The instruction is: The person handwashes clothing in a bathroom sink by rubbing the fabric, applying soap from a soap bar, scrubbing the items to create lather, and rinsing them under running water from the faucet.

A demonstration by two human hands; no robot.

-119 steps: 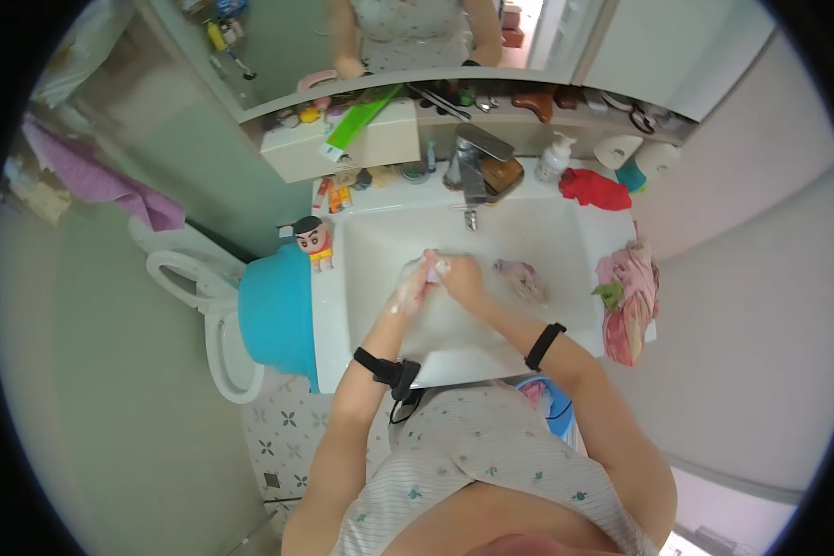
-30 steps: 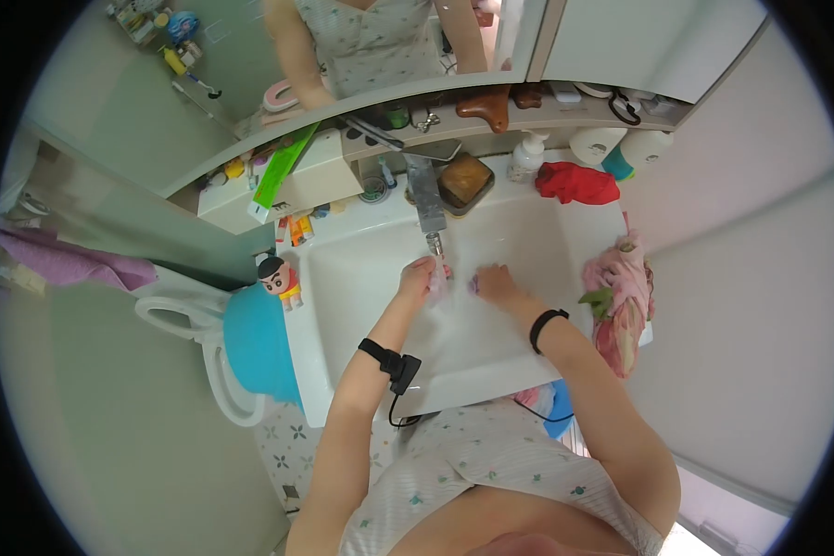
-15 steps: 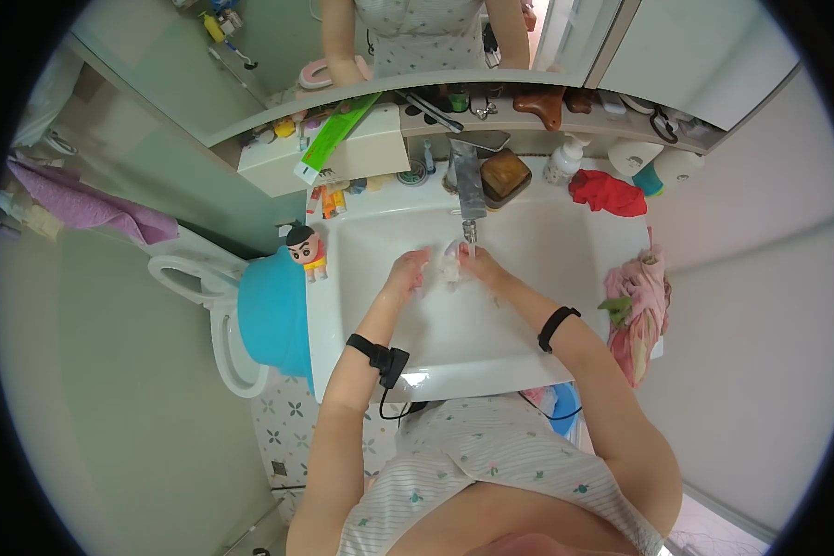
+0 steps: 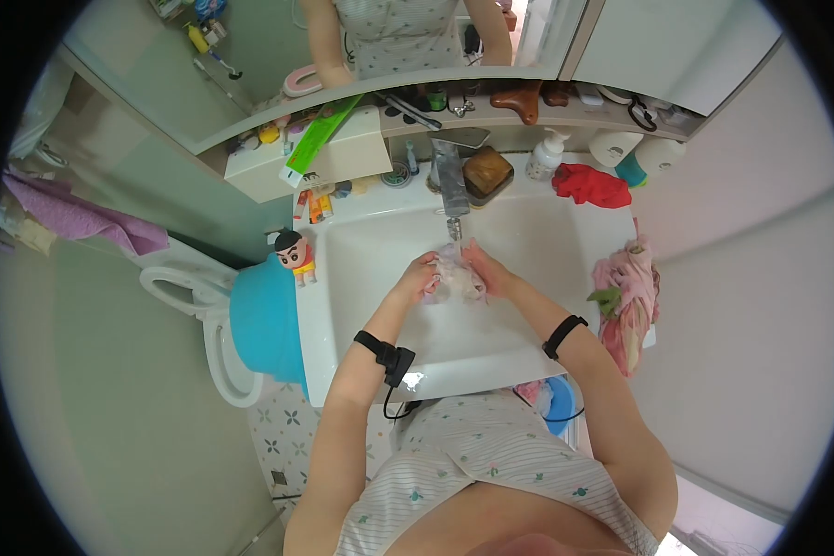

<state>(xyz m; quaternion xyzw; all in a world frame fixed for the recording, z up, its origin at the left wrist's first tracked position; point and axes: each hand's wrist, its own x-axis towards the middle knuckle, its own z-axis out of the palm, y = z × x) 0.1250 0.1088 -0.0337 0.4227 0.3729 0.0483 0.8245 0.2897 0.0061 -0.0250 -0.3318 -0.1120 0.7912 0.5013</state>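
Observation:
A thin, pale, wet cloth [image 4: 458,278] is spread between my two hands in the white sink [image 4: 361,324], just below the faucet [image 4: 451,181]. My left hand [image 4: 419,277] grips the cloth's left side with bent fingers. On the other side my right hand [image 4: 487,269] touches the cloth, its fingers pointing up toward the spout; the cloth partly hides them. Water appears to run from the spout onto the cloth.
Behind the sink stand a soap dish [image 4: 487,176] and a pump bottle [image 4: 546,156]. A red cloth [image 4: 591,185] and pink cloths [image 4: 628,301] lie on the right rim. A toy figure [image 4: 296,257] is at the left, beside a blue basin [image 4: 264,320].
The pale cloth, bunched at my right hand half a second ago, is now spread between both hands. My left hand has come to its left side. The foam seen earlier on my left forearm is gone.

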